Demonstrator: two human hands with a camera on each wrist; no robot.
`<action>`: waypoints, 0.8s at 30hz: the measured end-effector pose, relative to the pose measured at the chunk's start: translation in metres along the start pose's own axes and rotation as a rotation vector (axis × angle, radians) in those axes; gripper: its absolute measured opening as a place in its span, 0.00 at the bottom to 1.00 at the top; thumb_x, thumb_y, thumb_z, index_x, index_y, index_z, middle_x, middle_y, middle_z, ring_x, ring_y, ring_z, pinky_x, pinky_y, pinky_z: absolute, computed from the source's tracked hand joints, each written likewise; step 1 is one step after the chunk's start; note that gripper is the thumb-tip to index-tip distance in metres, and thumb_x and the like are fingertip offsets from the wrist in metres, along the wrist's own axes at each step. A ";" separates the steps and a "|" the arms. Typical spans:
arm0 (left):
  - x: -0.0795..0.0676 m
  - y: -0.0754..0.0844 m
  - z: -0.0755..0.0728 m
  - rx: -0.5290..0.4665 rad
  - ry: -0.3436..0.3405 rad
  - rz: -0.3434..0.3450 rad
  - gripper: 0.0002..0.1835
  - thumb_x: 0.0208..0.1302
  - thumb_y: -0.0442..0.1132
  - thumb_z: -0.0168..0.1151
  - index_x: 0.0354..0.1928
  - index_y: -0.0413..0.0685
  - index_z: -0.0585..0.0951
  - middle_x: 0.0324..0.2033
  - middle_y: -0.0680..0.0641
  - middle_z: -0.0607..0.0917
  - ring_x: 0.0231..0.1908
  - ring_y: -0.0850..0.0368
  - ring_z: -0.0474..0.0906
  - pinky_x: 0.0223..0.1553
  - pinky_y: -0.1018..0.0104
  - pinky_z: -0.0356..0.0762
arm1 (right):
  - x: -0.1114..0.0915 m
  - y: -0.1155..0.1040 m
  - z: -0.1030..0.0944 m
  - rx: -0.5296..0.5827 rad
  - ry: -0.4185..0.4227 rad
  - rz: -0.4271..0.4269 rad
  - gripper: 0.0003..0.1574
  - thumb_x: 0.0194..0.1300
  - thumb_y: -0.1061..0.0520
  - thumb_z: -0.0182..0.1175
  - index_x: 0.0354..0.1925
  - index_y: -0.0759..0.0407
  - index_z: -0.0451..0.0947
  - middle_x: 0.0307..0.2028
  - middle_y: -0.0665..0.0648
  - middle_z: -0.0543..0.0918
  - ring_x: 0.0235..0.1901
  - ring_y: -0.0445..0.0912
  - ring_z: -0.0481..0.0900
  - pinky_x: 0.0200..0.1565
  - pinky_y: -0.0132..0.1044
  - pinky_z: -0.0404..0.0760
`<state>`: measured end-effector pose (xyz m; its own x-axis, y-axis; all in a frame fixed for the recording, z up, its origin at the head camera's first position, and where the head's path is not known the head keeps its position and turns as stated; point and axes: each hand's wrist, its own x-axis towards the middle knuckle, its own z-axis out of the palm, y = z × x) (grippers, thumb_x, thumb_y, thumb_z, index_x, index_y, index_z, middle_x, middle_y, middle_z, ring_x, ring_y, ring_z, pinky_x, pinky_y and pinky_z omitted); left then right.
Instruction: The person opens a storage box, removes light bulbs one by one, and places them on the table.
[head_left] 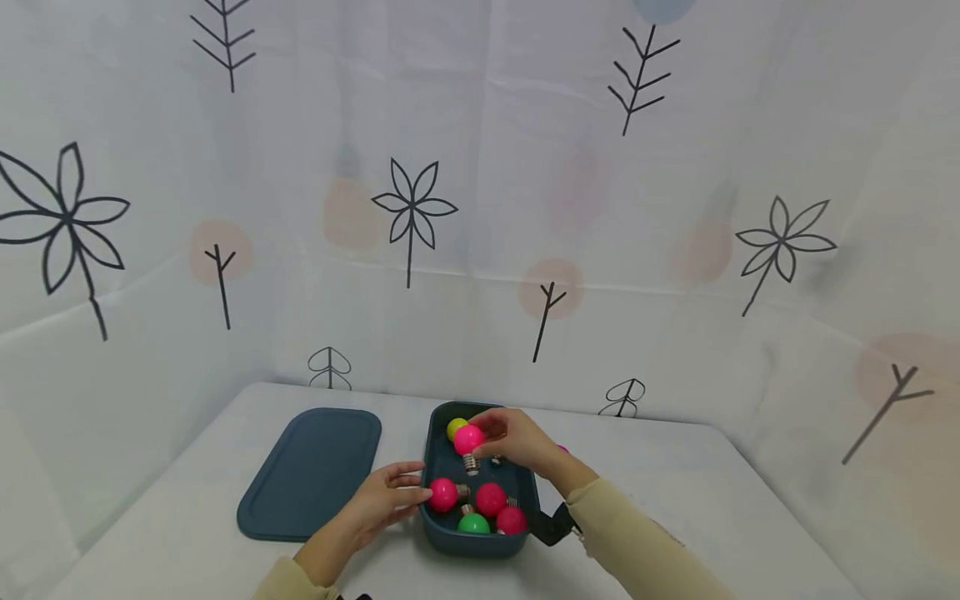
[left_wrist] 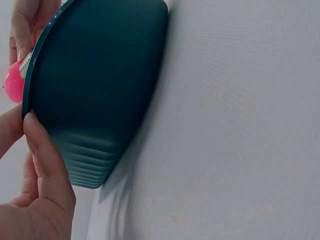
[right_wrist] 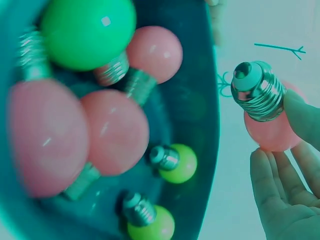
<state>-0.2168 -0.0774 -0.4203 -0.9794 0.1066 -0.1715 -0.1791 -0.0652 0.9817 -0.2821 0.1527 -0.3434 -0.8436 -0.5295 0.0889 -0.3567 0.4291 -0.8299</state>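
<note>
A pink light bulb [head_left: 469,439] with a metal screw base is pinched in my right hand [head_left: 513,439], above the far part of a dark blue-green bin [head_left: 480,546]. In the right wrist view, the held bulb [right_wrist: 272,132] has its screw base tipped up, clear of the bin wall. My left hand [head_left: 386,502] pinches the bin's rim [left_wrist: 29,90] between thumb and finger on the left side. Inside lie several bulbs: red ones [head_left: 491,498], a green one [head_left: 474,523] and yellow ones [right_wrist: 180,165]. My right hand partly hides the bin's far right corner in the head view.
A flat dark blue lid [head_left: 311,475] lies on the white table [head_left: 637,492] left of the bin. A bit of something pink [head_left: 562,448] shows beyond my right wrist. A patterned white curtain [head_left: 480,333] hangs behind the table.
</note>
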 end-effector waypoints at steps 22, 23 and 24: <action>0.003 -0.002 0.000 0.010 0.012 -0.014 0.34 0.53 0.35 0.70 0.61 0.34 0.67 0.46 0.39 0.76 0.35 0.55 0.78 0.41 0.61 0.79 | -0.029 0.025 -0.020 0.018 0.098 0.054 0.26 0.53 0.59 0.69 0.51 0.63 0.76 0.42 0.56 0.79 0.43 0.50 0.76 0.42 0.41 0.80; 0.003 -0.002 -0.001 0.012 0.013 -0.016 0.34 0.53 0.35 0.70 0.61 0.34 0.67 0.46 0.39 0.76 0.35 0.55 0.78 0.41 0.61 0.79 | -0.030 0.026 -0.021 0.013 0.109 0.063 0.26 0.53 0.59 0.69 0.50 0.63 0.76 0.42 0.56 0.79 0.43 0.50 0.76 0.42 0.41 0.80; 0.003 -0.002 -0.001 0.013 0.013 -0.017 0.34 0.53 0.35 0.70 0.61 0.34 0.67 0.46 0.39 0.76 0.35 0.55 0.78 0.41 0.61 0.79 | -0.030 0.026 -0.023 0.008 0.121 0.072 0.26 0.52 0.58 0.70 0.50 0.63 0.76 0.42 0.55 0.79 0.43 0.50 0.77 0.42 0.42 0.80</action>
<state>-0.2199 -0.0776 -0.4228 -0.9774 0.0945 -0.1892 -0.1945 -0.0501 0.9796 -0.2750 0.1967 -0.3554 -0.9092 -0.4056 0.0939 -0.2905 0.4566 -0.8409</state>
